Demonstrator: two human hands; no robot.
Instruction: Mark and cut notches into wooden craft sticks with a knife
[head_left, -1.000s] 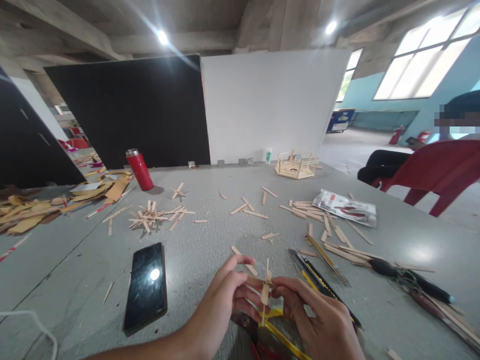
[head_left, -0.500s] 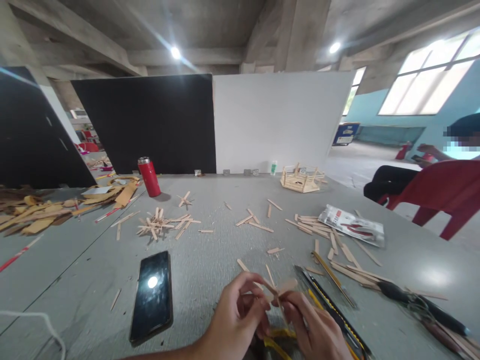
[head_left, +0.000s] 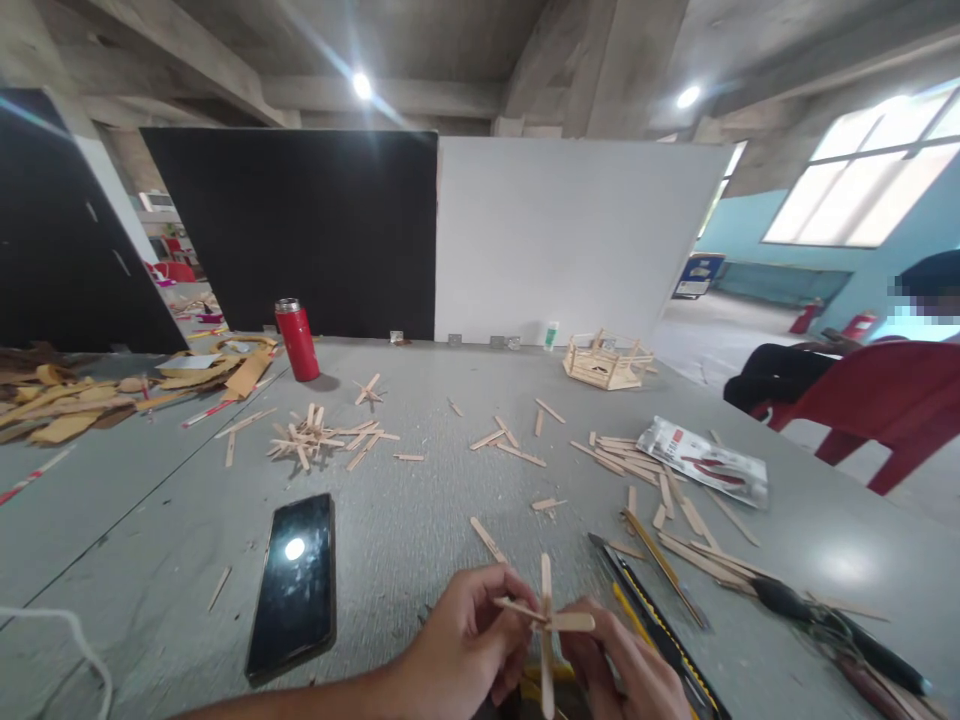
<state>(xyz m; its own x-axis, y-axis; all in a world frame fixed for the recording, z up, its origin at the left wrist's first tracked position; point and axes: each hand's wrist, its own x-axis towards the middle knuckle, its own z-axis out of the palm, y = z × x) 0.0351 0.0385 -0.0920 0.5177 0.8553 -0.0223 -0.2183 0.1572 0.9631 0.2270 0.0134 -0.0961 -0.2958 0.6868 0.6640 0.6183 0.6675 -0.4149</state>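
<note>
Low in the head view, a cross of joined flat wooden craft sticks (head_left: 546, 590) is held between my hands. My left hand (head_left: 469, 635) pinches its left arm between thumb and forefinger. My right hand (head_left: 626, 655) is closed about the right arm, with part of the fingers hidden. Below the cross, something yellow (head_left: 531, 685) is partly covered by my hands. Just right of my right hand lies a black and yellow utility knife (head_left: 660, 625). A loose stick (head_left: 487, 538) is on the table beyond my left hand.
A phone (head_left: 292, 590) lies at left, with a red flask (head_left: 297, 340) behind it. Piled sticks (head_left: 307, 437) are left of centre. A stick-built frame (head_left: 604, 362), a silver packet (head_left: 705, 460) and black-handled tools (head_left: 795, 600) are to the right. A seated person (head_left: 795, 375) is beyond.
The stick cross has turned so that one long stick now points toward and away from me. My right hand has shifted slightly down. The camera view has moved a little.
</note>
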